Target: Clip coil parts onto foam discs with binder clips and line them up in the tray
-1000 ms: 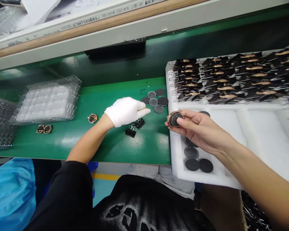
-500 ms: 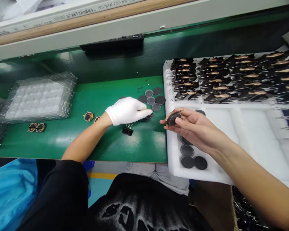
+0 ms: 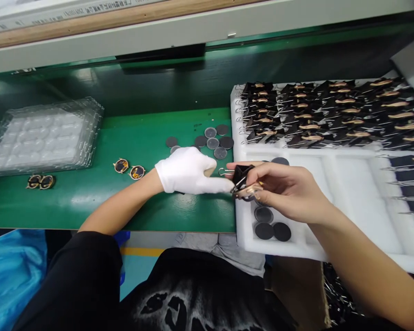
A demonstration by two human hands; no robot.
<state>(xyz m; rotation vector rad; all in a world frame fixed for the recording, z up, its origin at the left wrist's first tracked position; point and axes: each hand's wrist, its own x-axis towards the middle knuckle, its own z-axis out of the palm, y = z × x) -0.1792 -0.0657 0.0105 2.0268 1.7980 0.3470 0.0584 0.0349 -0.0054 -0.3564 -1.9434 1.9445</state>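
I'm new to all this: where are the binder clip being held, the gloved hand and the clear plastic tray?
binder clip [image 3: 242,173], head view, black body.
gloved left hand [image 3: 188,171], head view, back of glove.
clear plastic tray [image 3: 43,137], head view, top face.

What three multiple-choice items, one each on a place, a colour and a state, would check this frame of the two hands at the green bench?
1. Where do the loose grey and black discs lie?
A. on the green bench top, beyond the gloved hand
B. inside the clear blister tray
C. on the blue bag

2. What colour is the glove on the left hand?
A. black
B. white
C. yellow

3. What is the state of the right hand?
A. flat and open on the foam tray
B. out of view
C. bare, fingers pinched on a black binder clip

Answers: 1 A, the discs sit on the green bench top left of the white foam tray. 2 B, the glove shows plain white. 3 C, the ungloved fingers close on the clip, and the gloved fingertip meets it.
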